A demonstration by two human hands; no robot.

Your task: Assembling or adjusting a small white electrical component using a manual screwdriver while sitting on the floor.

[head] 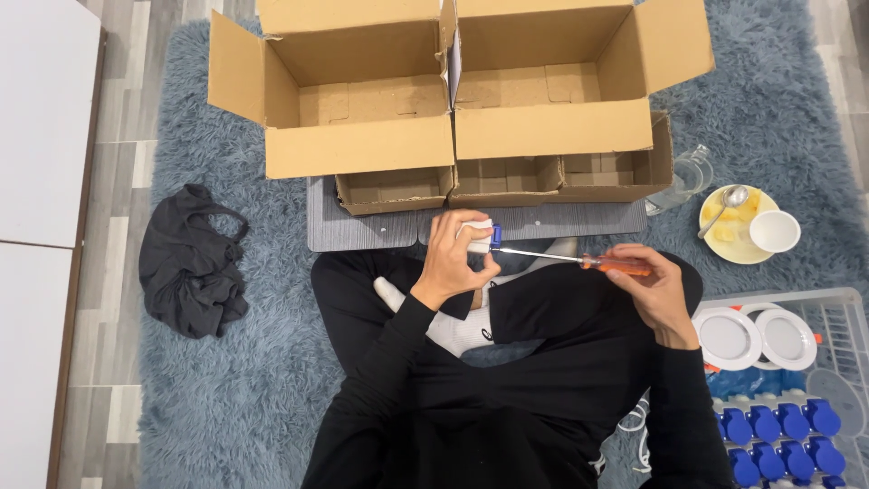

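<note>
Screwdriver (579, 261) clenched in right hand (656, 290) | left hand (453, 263) grip grasping white part (477, 234) | blue shag rug (226, 380); grey plank floor (113, 181)

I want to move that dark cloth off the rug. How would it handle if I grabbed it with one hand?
The black garment lies crumpled in soft folds on the shaggy blue rug, so it would probably sag and hang floppy from wherever it is pinched. It looks thin, so likely light for its size. Pushed, it would probably bunch up and drag on the rug's pile, not slide.
</note>
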